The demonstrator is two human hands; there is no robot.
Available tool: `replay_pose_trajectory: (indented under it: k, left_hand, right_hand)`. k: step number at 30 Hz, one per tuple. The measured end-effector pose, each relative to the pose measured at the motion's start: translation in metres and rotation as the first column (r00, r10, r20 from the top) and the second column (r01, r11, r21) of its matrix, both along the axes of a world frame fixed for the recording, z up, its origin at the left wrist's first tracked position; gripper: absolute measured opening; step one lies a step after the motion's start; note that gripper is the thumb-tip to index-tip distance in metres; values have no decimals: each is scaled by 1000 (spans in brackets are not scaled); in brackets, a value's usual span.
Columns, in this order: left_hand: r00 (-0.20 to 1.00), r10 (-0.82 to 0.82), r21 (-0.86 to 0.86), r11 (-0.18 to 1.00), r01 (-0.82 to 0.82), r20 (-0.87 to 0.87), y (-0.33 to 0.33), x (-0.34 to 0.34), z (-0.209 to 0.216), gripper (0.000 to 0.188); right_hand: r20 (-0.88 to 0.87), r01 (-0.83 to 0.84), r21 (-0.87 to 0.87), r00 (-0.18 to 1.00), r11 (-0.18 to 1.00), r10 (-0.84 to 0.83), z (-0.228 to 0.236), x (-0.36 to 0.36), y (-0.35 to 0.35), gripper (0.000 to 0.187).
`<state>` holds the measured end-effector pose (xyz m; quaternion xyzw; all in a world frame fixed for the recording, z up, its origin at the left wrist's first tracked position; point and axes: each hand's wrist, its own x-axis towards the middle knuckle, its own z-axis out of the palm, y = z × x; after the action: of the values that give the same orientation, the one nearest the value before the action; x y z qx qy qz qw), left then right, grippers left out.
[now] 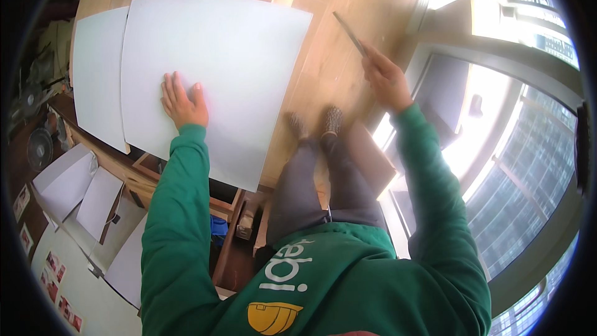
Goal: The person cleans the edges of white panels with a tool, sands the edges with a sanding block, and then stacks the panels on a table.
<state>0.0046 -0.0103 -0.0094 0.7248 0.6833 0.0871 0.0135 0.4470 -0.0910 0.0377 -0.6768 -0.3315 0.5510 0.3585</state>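
So, the big white panel (242, 50) sits around 10 o'clock in view, left hand (185, 102) flat on top, fingers loosely spread and gripping nothing. The right hand (387, 79) is at 3 o'clock from that one, fingers curled around a thin grayish strip (348, 30) pointing toward 11 o'clock.

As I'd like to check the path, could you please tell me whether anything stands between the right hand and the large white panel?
Nothing visible does: wooden floor shows between the right hand, holding a thin tool, and the large white panel. The left hand rests on the panel.
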Motion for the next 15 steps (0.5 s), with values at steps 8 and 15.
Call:
replay_pose_trajectory:
  k: [8,15]
  left_hand:
    - [1000,1,-64,998,0,16,5,8,10,68]
    - [1000,-6,-128,992,10,28,10,12,14,68]
  right_hand:
    - [283,-261,-17,925,965,255,21,22,40,41]
    - [164,-377,14,915,926,369,7,41,74,39]
